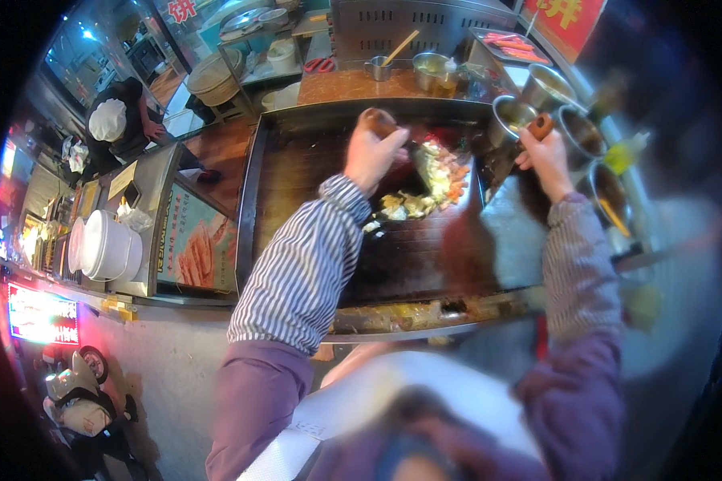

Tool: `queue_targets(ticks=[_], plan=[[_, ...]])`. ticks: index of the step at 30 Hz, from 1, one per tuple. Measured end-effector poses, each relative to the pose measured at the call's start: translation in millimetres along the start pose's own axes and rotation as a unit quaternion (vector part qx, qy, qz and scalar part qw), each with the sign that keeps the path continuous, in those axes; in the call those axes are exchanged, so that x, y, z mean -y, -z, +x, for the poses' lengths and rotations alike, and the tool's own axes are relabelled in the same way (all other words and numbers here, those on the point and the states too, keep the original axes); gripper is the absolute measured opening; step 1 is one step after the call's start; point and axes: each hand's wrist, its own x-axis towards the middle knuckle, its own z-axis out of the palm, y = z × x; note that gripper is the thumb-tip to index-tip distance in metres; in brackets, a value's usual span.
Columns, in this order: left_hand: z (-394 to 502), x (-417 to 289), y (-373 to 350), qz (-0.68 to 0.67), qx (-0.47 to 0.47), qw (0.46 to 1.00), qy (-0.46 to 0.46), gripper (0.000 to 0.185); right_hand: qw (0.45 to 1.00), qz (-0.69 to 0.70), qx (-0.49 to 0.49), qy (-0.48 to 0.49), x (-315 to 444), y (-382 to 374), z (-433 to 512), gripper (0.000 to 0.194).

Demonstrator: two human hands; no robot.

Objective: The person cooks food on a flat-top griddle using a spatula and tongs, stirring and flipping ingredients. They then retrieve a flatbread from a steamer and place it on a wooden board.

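A dark flat-top griddle (313, 258) lies before me. On its right half is a curved heap of chopped food (439, 177), pale yellow and white bits that look like egg, with pink pieces along the right edge. My left hand (370, 150) is closed around a brown wooden handle (379, 122) above the griddle, left of the heap. Its blade is not clearly visible. Over the griddle's right edge, my right hand (544, 159) grips a second wooden handle (540, 126). A dark, blurred blade seems to slope down-left from it, beside a steel pot (513, 114).
Several steel pots (580, 135) line the right side, near a tray of pink sausages (511, 47). Behind the griddle, a wooden board (337, 87) bears a steel cup (379, 69) and a bowl (428, 65). At left are a white bucket (113, 243) and a person in a white cap (107, 120).
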Motion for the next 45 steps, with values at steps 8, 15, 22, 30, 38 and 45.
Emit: queue_targets(ticks=[8,15,22,30,38,45], plan=[[-18,-42,2,0.121,0.013,0.99,-0.067,0.023,0.983,0.166,0.058,0.058,8,-36,-14,0.019],[-76,-69,58,0.076,-0.057,0.995,-0.034,0.025,0.965,0.05,0.185,0.181,55,-41,-59,0.015],[-134,-60,98,0.073,-0.161,0.984,-0.017,0.018,0.921,0.093,0.367,0.092,40,-113,-65,0.018],[-146,-40,101,0.053,-0.185,0.981,-0.011,0.019,0.978,0.029,0.198,0.06,40,-93,1,0.02],[-151,-38,89,0.054,-0.18,0.982,-0.025,0.022,0.987,0.035,0.139,0.079,40,-133,-6,0.021],[-160,-33,79,0.084,-0.209,0.973,-0.048,0.02,0.982,0.161,0.096,0.025,33,-204,8,0.026]])
